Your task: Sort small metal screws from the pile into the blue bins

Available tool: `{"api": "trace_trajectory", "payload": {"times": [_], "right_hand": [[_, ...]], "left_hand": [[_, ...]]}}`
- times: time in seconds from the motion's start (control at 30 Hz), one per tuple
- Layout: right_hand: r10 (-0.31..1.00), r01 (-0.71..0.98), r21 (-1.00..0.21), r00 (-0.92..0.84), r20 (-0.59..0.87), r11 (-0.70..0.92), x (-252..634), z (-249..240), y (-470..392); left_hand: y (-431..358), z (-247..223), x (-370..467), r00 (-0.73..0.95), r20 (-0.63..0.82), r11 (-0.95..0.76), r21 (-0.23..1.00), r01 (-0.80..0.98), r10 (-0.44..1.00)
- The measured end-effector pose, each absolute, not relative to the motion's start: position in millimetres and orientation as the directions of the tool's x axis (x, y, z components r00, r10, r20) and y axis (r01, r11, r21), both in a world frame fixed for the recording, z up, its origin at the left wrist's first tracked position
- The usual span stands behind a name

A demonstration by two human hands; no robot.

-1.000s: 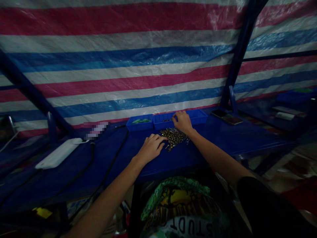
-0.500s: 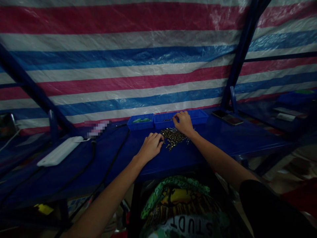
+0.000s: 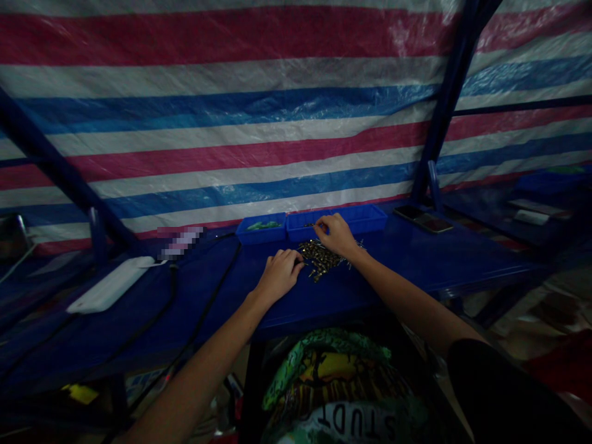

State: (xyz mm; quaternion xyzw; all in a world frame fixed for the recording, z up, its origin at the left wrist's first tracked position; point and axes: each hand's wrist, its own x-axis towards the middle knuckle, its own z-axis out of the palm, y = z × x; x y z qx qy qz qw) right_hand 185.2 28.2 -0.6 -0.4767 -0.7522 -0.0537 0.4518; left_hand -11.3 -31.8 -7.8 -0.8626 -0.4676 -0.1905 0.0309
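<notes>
A loose pile of small brass-coloured metal pieces (image 3: 324, 260) lies on the blue table, with thin silvery ones at its right. My left hand (image 3: 282, 271) rests at the pile's left edge, fingers curled together; a small dark piece shows at its fingertips, too small to name. Over the back of the pile, my right hand (image 3: 336, 233) is closed in a pinch by the front wall of a blue bin (image 3: 300, 234). Whatever its fingertips hold is hidden. A few small pieces lie inside that bin.
Left of that bin stands another blue bin (image 3: 241, 234) with green items. A phone (image 3: 432, 222) lies on the right of the table (image 3: 398, 271). Toward the left are a white power strip (image 3: 111, 287) and black cables (image 3: 213, 293). A striped sheet (image 3: 259, 111) hangs behind.
My right hand has come slightly down and left, from over the bin toward the pile. My left hand stays nearly in place, its fingers shifting a little.
</notes>
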Motion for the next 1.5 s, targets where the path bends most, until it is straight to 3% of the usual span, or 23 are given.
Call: {"api": "trace_trajectory", "payload": {"times": [0.2, 0.37, 0.87, 1.5], "right_hand": [[0.583, 0.595, -0.247, -0.477, 0.657, 0.765, 174, 1, 14], [0.537, 0.544, -0.199, -0.58, 0.613, 0.815, 168, 0, 8], [0.564, 0.508, -0.286, -0.562, 0.606, 0.813, 170, 1, 10], [0.588, 0.562, -0.255, -0.555, 0.589, 0.787, 163, -4, 8]], "left_hand": [[-26, -6, -14, 0.345, 0.444, -0.474, 0.219, 0.853, 0.827], [-22, -9, -16, 0.351, 0.491, -0.516, 0.252, 0.819, 0.797], [-21, -9, -16, 0.333, 0.524, -0.536, 0.301, 0.789, 0.784], [-20, -8, -17, 0.352, 0.502, -0.562, 0.363, 0.743, 0.79]]}}
